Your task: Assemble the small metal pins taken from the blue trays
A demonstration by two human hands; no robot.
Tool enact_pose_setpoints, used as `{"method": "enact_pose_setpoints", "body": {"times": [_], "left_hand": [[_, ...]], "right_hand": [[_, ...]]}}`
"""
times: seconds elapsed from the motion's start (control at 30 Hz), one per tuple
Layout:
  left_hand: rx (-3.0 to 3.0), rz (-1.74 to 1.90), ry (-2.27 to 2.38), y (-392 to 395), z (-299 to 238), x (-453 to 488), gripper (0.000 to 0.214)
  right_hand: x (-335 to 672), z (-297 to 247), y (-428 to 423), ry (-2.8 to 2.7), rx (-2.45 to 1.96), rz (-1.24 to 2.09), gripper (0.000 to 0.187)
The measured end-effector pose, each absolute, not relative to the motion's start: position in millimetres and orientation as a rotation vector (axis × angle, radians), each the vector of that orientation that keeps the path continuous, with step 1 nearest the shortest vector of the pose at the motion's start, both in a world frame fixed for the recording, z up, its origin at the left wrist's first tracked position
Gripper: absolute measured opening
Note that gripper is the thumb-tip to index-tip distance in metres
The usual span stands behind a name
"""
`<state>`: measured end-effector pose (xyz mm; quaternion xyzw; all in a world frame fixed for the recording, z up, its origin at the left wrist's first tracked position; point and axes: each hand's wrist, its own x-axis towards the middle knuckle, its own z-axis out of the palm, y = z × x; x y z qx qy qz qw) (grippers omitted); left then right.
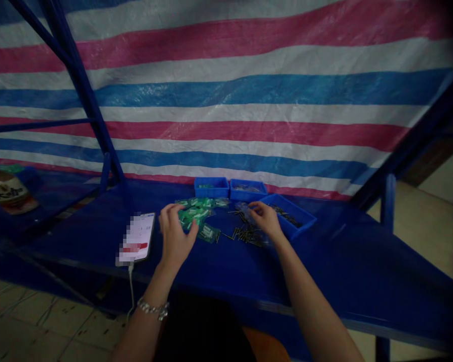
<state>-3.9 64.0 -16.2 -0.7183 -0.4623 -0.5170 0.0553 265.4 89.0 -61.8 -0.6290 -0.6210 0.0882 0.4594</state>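
1. Meanwhile, at a blue table point(324, 281), the left hand point(175, 236) rests at the 7 o'clock edge of a heap of small green packets point(196, 213), its fingers curled and its thumb pinching one packet.
2. The right hand point(264, 218) lies palm down at 12 o'clock of a scatter of dark pins point(245, 235), fingers loosely spread and touching them; whether it grips any cannot be told.
3. An angled blue tray point(298, 223) of pins sits at 3 o'clock of the right hand.
4. Two small blue bins point(230, 190) stand at 12 o'clock of the packets.
5. A phone point(136, 237) on a white cable lies at 9 o'clock of the left hand.
6. A striped tarp point(226, 90) hangs behind.
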Motion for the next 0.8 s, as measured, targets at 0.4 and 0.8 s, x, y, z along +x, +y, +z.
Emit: {"method": "enact_pose_setpoints", "body": {"times": [0.4, 0.8], "left_hand": [[-2.134, -2.070, -1.514, 145.4, -63.7, 44.6, 0.010], [-2.634, -2.179, -1.632, 134.6, -60.0, 46.8, 0.022]], "right_hand": [[177.3, -50.9, 59.6, -2.291, -1.348, 0.127, 0.039], [194.5, -61.3, 78.2, -1.696, -1.266, 0.386, 0.016]]}}
